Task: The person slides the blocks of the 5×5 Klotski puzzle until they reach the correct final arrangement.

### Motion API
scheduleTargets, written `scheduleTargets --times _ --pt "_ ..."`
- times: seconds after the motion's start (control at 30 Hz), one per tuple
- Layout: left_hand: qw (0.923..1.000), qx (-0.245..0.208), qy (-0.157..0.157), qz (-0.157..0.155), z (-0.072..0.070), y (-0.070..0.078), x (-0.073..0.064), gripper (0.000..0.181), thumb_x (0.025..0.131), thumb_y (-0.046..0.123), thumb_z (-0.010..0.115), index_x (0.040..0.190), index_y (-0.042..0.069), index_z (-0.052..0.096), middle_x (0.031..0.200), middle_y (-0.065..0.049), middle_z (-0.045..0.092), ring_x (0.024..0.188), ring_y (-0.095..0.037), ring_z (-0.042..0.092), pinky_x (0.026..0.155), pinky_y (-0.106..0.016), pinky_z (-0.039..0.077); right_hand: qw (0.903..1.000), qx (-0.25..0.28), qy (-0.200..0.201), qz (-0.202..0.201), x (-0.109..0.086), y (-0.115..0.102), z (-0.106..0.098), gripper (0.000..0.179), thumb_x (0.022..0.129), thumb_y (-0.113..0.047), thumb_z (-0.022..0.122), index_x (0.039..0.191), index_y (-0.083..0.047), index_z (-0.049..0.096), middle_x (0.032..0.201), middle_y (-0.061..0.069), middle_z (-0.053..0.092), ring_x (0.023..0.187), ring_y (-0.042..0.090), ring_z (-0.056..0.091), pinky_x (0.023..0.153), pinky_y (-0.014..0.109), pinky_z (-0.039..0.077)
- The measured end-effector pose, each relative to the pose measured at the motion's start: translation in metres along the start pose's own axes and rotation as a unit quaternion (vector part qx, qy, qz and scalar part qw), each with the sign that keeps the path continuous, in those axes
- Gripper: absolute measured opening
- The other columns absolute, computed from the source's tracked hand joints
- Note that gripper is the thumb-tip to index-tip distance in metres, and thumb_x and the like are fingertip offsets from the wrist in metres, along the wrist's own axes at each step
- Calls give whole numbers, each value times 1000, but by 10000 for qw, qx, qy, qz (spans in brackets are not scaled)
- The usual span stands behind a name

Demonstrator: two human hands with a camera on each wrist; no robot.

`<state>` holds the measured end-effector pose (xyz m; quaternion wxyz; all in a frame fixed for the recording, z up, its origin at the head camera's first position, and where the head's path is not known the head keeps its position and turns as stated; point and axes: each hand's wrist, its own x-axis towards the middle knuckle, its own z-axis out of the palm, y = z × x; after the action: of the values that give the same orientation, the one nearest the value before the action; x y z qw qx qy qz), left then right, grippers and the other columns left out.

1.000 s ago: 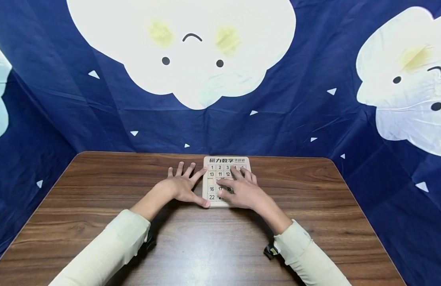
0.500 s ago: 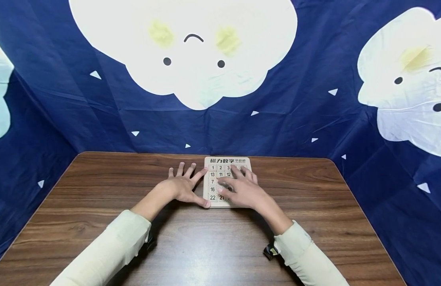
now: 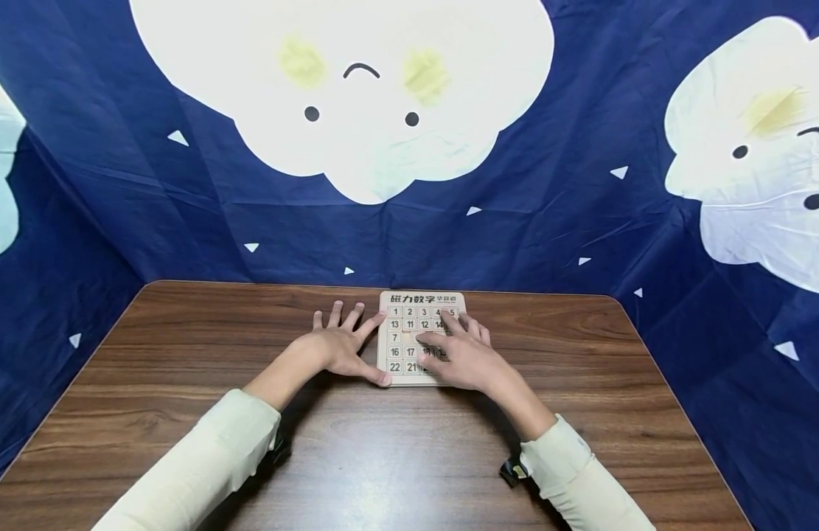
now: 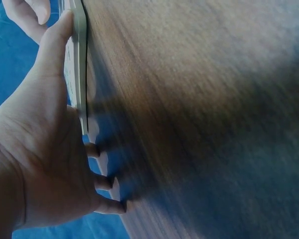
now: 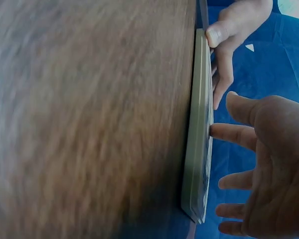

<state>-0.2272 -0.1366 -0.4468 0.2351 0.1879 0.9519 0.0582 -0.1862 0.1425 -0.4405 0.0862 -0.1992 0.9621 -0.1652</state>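
Observation:
A pale sliding number puzzle [image 3: 413, 299] with square numbered tiles lies flat near the table's far edge. My left hand [image 3: 332, 348] is spread beside it, thumb and index fingertip resting on its left border. Over the tiles' right part is my right hand [image 3: 469, 360], its index fingertip at the third row. Tile 7 [image 3: 394, 338] sits at that row's left end, with a bare slot [image 3: 407, 338] just right of it. In the right wrist view, the index finger [image 5: 234, 133] touches the puzzle's top while the other fingers stay off it. My right hand hides several tiles.
The brown wood-grain table [image 3: 356, 457] stretches from the puzzle toward me. Behind it hangs a dark blue cloth [image 3: 316, 228] printed with white clouds and small triangles. Both forearms wear pale sleeves [image 3: 230, 435], with a dark device [image 3: 513, 470] under the right wrist.
Tile 7 came into the left end of the third row, where a bare slot was. My right hand then shifted right, and the bare slot now shows beside tile 7. The left hand stayed.

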Motion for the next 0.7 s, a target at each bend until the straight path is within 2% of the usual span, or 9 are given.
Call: scheduleTargets --times 0.4,0.57,0.7 --pt "10000 -52 -55 -31 -2 1 -1 138 82 96 71 184 35 1 191 -20 -6 173 -60 -13 134 -85 -2 9999 -51 -39 -103 9 -10 2 50 112 -53 64 158 -33 67 185 27 29 169 62 22 135 79 18" --pt "10000 -61 -63 -40 -1 0 -1 139 81 97 71 183 35 0 191 -20 -7 173 -60 -13 134 -85 -2 9999 64 -77 -134 8 -2 2 52 112 -51 63 159 -30 67 185 28 26 169 63 20 135 80 17" --pt "10000 -67 -38 -35 0 0 0 140 80 97 71 183 36 0 191 -20 -7 173 -60 -13 134 -86 -2 10000 65 -2 73 0 13 -3 50 112 -50 64 158 -30 68 186 28 25 170 63 19 134 82 16"
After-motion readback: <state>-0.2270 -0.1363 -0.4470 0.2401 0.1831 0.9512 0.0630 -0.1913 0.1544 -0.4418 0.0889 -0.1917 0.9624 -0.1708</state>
